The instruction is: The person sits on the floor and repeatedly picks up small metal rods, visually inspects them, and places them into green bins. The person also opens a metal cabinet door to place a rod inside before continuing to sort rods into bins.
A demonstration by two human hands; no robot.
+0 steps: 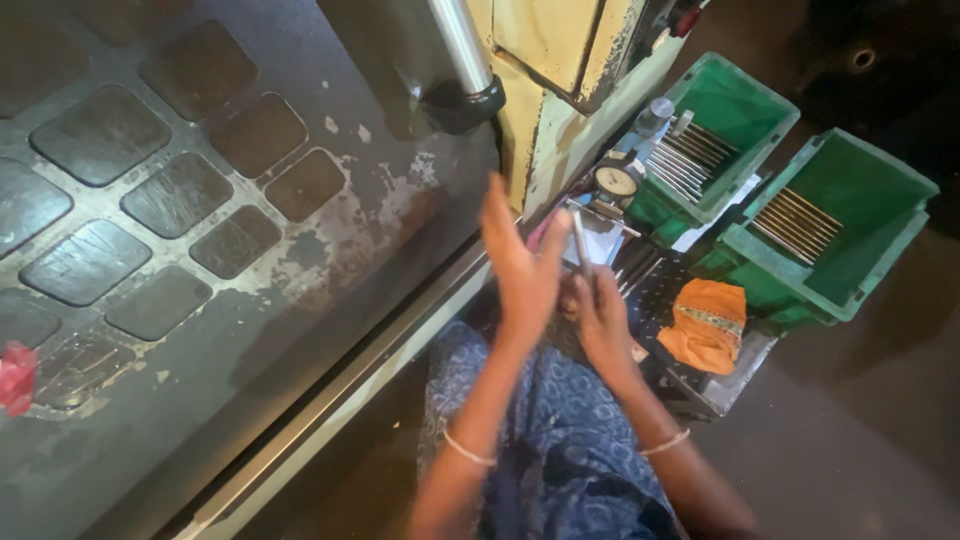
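My right hand [603,318] grips a thin metal rod [579,240] that points up and away from me. My left hand [518,262] is raised beside it with fingers stretched out flat, its palm facing the rod and nothing held in it. Both wrists wear thin bangles. Just beyond the hands stands a dial gauge [616,181] on a small metal stand. Two green plastic bins hold more metal rods laid side by side: the nearer bin [742,100] and the farther right bin [868,180].
A dark, worn machine panel [180,200] with square pads fills the left side. A shiny steel shaft [460,45] rises by a cream machine housing [560,60]. An orange cloth [708,325] lies on a metal tray [745,365]. A red object [14,375] sits at the far left.
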